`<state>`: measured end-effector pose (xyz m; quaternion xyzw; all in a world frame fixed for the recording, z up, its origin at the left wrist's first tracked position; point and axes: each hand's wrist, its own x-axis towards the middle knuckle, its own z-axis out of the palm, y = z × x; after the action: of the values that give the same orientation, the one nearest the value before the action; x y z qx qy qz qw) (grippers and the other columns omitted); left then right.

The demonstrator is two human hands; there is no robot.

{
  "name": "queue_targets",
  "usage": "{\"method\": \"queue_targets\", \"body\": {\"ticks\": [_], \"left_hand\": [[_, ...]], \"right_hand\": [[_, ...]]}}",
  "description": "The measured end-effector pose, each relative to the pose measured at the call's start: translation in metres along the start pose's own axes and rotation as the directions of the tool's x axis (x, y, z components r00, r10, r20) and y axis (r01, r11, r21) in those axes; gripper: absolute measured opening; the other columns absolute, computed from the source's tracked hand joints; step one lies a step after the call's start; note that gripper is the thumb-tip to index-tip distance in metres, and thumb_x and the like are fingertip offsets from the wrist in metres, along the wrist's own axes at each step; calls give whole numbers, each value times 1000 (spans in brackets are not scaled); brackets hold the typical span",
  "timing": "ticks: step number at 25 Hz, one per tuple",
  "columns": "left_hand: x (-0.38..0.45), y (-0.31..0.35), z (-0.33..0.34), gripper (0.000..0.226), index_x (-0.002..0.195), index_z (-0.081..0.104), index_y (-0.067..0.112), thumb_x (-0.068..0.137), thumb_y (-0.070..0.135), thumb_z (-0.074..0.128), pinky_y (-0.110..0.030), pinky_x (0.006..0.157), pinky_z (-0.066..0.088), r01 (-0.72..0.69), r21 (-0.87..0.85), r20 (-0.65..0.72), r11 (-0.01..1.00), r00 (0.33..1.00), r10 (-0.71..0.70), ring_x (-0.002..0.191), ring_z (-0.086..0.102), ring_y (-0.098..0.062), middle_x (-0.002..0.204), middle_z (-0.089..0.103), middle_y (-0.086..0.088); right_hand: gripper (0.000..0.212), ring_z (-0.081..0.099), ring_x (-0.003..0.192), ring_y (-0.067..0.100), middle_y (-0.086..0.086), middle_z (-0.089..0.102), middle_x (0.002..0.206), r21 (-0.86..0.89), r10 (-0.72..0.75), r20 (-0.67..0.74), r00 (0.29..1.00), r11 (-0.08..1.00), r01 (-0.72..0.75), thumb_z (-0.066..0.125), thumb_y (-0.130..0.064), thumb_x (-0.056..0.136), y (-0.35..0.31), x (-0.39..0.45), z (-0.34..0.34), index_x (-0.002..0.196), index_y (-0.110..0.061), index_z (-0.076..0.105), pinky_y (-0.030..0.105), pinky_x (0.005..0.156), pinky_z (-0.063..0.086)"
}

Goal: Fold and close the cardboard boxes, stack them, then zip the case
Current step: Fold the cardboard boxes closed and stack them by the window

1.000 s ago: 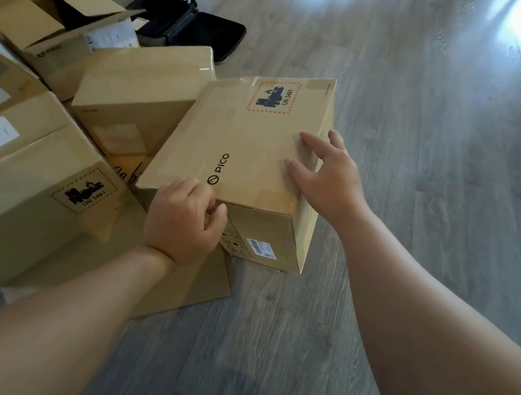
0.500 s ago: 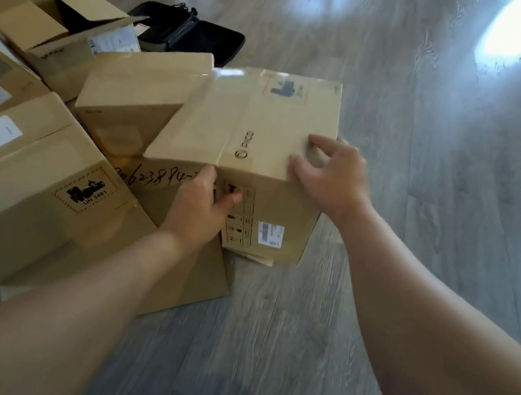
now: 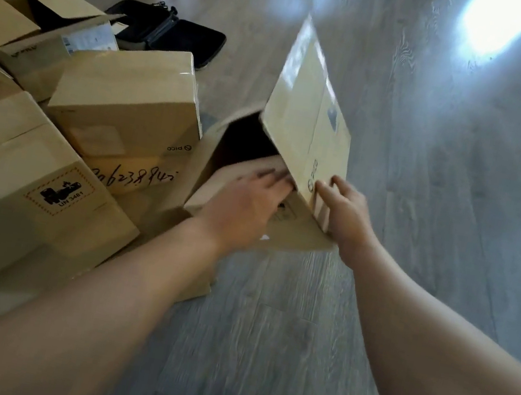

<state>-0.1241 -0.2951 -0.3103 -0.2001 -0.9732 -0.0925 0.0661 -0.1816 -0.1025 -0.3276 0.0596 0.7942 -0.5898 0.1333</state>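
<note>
A brown cardboard box (image 3: 306, 125) stands tipped on the floor, its dark open side facing left. My left hand (image 3: 251, 202) lies on its near flap with fingers stretched toward the opening. My right hand (image 3: 344, 208) touches the box's lower right corner with spread fingers. Closed boxes lie to the left: one with handwritten numbers (image 3: 129, 104) and a large one with a hazard label (image 3: 27, 187). An open box (image 3: 38, 29) sits behind them. The black case (image 3: 170, 31) lies unzipped on the floor at the back.
A flat cardboard sheet (image 3: 157, 221) lies under the boxes near my left forearm. Grey wood floor (image 3: 421, 225) stretches to the right, with a bright glare patch at the top right.
The box has swung up from lying flat to standing on edge, its open side now showing. My left hand moved from gripping the front edge onto the flap; my right hand slid down to the corner.
</note>
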Motion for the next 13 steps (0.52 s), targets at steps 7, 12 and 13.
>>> {"method": "queue_targets", "body": {"ticks": [7,12,13], "left_hand": [[-9,7,35,75,155,12,40,97,25,58,-54,111,38,39,-100,135,994,991,-26,150,19,-34,165,13,-10],[-27,-19,44,82,157,8,25,95,49,56,-55,117,21,356,24,316,934,884,-345,152,7,-36,164,3,-21],[-31,-23,44,81,157,10,21,96,49,56,-54,117,22,371,54,318,927,873,-368,152,7,-36,164,5,-21]], "right_hand": [[26,58,116,16,-13,63,124,49,40,43,998,998,-42,48,-50,102,7,-3,-20,117,-37,64,46,103,44],[39,62,114,27,-5,69,120,175,48,35,998,983,-54,43,-55,102,-16,0,-44,127,-34,65,47,89,53],[39,64,114,29,-4,70,119,180,12,25,1000,984,-16,43,-54,103,-19,1,-48,128,-33,65,45,85,54]]}}
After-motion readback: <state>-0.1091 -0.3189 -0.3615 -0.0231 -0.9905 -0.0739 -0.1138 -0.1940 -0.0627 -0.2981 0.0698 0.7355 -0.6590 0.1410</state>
